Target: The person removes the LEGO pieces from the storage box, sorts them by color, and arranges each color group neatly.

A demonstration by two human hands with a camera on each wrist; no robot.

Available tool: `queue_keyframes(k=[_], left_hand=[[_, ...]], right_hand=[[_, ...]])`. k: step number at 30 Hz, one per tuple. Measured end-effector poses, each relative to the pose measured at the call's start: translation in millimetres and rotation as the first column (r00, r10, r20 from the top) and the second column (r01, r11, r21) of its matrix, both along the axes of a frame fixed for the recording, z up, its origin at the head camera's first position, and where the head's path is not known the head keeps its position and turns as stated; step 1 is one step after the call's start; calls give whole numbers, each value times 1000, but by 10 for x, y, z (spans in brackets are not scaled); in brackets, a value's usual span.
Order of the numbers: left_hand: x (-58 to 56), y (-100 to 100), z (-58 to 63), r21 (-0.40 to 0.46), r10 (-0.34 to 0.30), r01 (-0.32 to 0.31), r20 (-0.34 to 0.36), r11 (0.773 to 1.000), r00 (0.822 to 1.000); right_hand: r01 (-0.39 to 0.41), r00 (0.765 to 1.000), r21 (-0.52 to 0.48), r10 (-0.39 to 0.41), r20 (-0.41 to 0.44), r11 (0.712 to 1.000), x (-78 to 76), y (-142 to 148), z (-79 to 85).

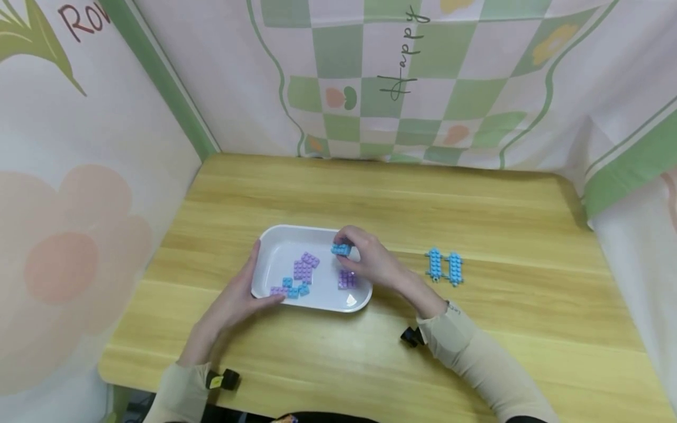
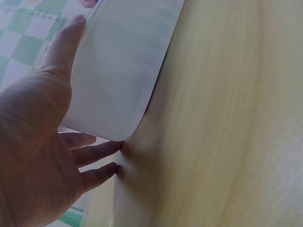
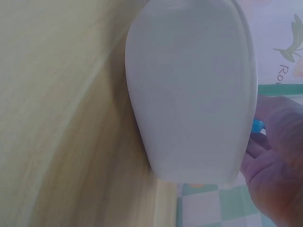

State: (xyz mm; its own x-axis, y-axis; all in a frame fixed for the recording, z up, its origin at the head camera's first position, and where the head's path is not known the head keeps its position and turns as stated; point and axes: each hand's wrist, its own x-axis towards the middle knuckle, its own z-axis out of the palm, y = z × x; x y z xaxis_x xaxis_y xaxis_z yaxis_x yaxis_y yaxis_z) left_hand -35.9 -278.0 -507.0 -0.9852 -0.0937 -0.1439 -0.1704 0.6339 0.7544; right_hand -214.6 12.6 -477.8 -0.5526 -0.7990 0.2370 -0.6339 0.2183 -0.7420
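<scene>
Past a beige sleeve (image 1: 473, 352), pinches a blue brick (image 1: 341, 250), likely light, stiff and best taken by its sides, in the right hand (image 1: 372, 258) over a white tray (image 1: 280, 242) clasped, left of that grip, by the left hand (image 1: 242, 295).

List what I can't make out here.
Head view: part of the blue studded plastic brick, behind the right hand.
Left wrist view: inside of the white rounded plastic tray, hidden by its wall.
Right wrist view: purple studded plastic bricks, behind the tray's wall.
Head view: beige cloth left sleeve, cut by bottom edge.
</scene>
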Motion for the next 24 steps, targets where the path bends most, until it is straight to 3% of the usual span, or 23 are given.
queue_keyframes(k=[8, 14, 24], left_hand=[[-4, 5, 10, 6, -3, 3, -4, 1000, 1000], [-3, 5, 14, -2, 0, 0, 2, 1000, 1000], [-1, 4, 5, 1, -4, 4, -6, 1000, 1000]], right_hand=[[-10, 999, -18, 10, 47, 1000, 0, 23, -24], [-11, 1000, -12, 11, 9, 1000, 0, 54, -22], [70, 995, -37, -66, 81, 997, 27, 108, -32]])
